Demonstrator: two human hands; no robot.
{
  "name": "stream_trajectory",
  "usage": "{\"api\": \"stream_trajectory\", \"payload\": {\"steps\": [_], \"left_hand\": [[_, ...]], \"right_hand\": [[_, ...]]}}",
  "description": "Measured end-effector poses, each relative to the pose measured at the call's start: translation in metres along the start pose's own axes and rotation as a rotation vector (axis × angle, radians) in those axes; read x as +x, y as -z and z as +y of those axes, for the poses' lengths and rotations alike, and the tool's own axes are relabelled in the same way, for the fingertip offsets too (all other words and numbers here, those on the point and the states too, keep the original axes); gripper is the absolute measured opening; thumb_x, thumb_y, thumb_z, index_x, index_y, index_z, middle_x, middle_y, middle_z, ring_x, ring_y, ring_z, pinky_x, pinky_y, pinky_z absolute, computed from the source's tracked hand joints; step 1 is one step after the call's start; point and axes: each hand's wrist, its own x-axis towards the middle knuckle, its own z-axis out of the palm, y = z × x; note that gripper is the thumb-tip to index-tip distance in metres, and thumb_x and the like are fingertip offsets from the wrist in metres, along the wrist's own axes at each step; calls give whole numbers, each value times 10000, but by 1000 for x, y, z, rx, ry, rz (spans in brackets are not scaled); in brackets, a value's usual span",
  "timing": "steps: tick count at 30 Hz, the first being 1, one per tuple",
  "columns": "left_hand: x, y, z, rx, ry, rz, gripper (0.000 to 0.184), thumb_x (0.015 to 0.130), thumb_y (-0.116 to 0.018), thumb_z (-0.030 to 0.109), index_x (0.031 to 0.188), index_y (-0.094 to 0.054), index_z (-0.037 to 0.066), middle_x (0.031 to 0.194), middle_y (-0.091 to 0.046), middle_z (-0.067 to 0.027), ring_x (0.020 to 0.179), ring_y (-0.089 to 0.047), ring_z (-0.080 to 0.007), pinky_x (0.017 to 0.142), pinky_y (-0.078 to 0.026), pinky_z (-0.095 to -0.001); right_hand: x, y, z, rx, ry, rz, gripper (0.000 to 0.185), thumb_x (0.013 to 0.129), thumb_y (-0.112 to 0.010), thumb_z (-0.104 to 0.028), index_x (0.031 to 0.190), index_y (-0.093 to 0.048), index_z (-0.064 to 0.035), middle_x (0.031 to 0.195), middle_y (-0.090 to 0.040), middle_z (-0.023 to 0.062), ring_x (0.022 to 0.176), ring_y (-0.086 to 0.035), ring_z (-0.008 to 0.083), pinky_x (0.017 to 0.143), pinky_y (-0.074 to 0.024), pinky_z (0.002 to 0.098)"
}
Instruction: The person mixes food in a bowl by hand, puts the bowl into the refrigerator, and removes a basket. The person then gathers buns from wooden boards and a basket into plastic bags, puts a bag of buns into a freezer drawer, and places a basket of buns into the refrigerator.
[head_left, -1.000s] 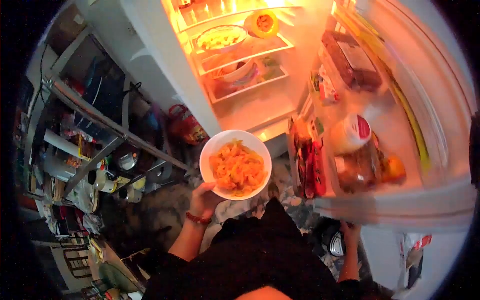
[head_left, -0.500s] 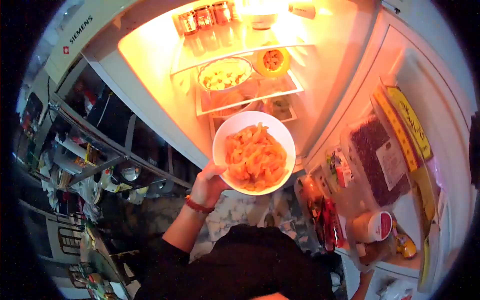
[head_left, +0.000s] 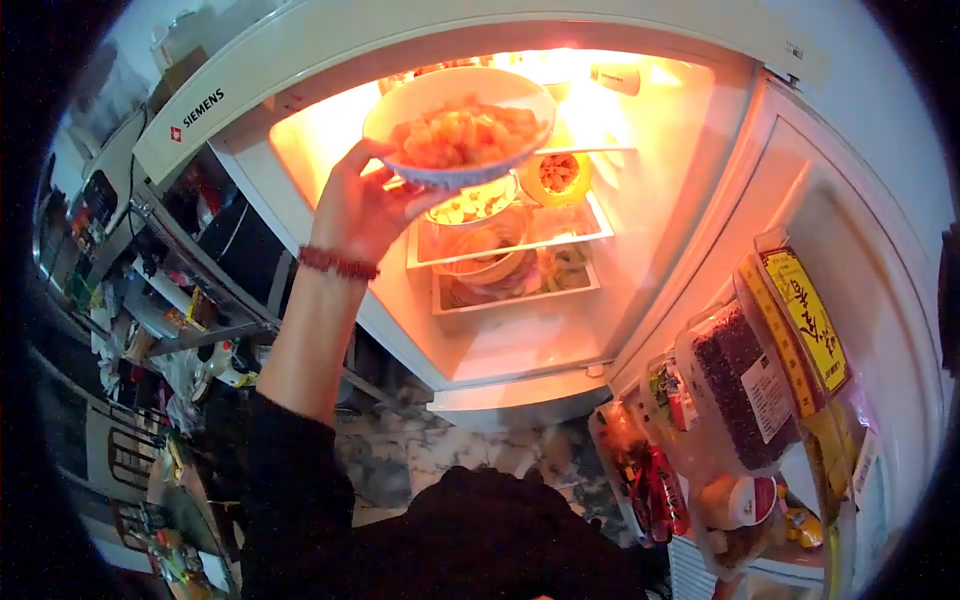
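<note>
My left hand (head_left: 368, 205) is closed on the near left side of a white bowl (head_left: 460, 178) with a bluish outer wall. Cut food pieces (head_left: 465, 135), orange in the warm light, fill it. The bowl is raised in front of the open fridge's upper shelf, tilted so its outside shows. Behind and below it, a dish of pale pieces (head_left: 475, 203) and a cut pumpkin (head_left: 558, 178) sit on the middle shelf. Only a sliver of my right hand (head_left: 728, 588) shows at the bottom edge by the fridge door; its fingers are hidden.
The fridge door (head_left: 790, 190) stands open on the right, its racks holding a pack of dark grains (head_left: 745, 390), a yellow box (head_left: 805, 315) and a white tub (head_left: 748, 500). Lower shelf (head_left: 515, 300) holds wrapped food. A cluttered rack (head_left: 190, 300) stands left.
My left hand has lifted the bowl up and forward, from in front of the lower shelves to the upper shelf. The view has shifted, and my right hand has mostly left it.
</note>
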Motion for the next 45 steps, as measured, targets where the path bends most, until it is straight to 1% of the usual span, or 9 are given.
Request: {"api": "stream_trajectory", "payload": {"steps": [12,14,19,21,25,32,34,38,45], "left_hand": [[146,18,-10,475,-125,18,411,890,-587,67,1274,-466,-16,1281,-510,-216,1185,-515,-339,933,-529,-502],[153,19,-10,297,-89,86,401,940,-472,249,1255,-500,2,1274,-536,-213,1191,-509,-389,850,-562,-544],[236,73,-27,758,-501,-282,435,963,-457,292,1326,-439,53,1369,-462,-190,1233,-464,-392,868,-544,-570],[218,36,-17,235,-50,18,403,945,-544,188,1318,-468,57,1305,-522,-191,1216,-498,-356,844,-563,-529],[232,35,-14,290,-20,33,391,972,-468,255,1322,-473,81,1316,-523,-179,1207,-505,-362,836,-563,-536],[285,43,-57,279,-133,119,376,962,-499,270,1297,-510,100,1297,-547,-136,1179,-536,-315,862,-562,-490],[285,45,-63,306,-230,128,392,1019,-347,306,1298,-487,69,1273,-551,-177,1152,-554,-350,811,-583,-536],[284,45,-66,207,-177,120,398,938,-519,268,1301,-497,106,1308,-528,-161,1200,-516,-325,935,-511,-514],[203,27,-98,374,-388,317,421,951,-510,273,1290,-461,30,1182,-543,-110,1123,-514,-241,944,-464,-436]], "right_hand": [[14,-25,1,24,-24,25,159,870,-621,-157,927,-603,-9,729,-611,79,573,-558,146,486,-433,295],[14,-28,2,30,-27,34,159,872,-617,-157,926,-602,-9,728,-612,82,568,-560,149,482,-434,297],[16,-40,-2,26,-39,43,159,875,-608,-159,924,-599,-8,727,-614,89,557,-563,155,471,-436,304],[16,-42,-3,23,-45,53,159,876,-605,-160,923,-598,-8,726,-615,92,552,-565,158,467,-437,307],[17,-43,-1,15,-51,61,159,879,-598,-161,921,-596,-8,725,-616,98,543,-568,163,458,-439,312],[39,-51,7,14,-55,66,161,883,-585,-163,918,-592,-7,723,-619,108,527,-573,172,443,-443,321],[40,-51,7,16,-55,68,161,885,-582,-164,917,-591,-7,722,-620,111,523,-575,175,439,-444,324],[43,-50,4,28,-42,72,163,887,-575,-166,916,-589,-6,721,-622,116,514,-578,180,430,-446,329],[40,-42,5,38,-39,81,166,892,-562,-168,913,-585,-5,719,-625,126,498,-583,189,416,-450,339]]}}
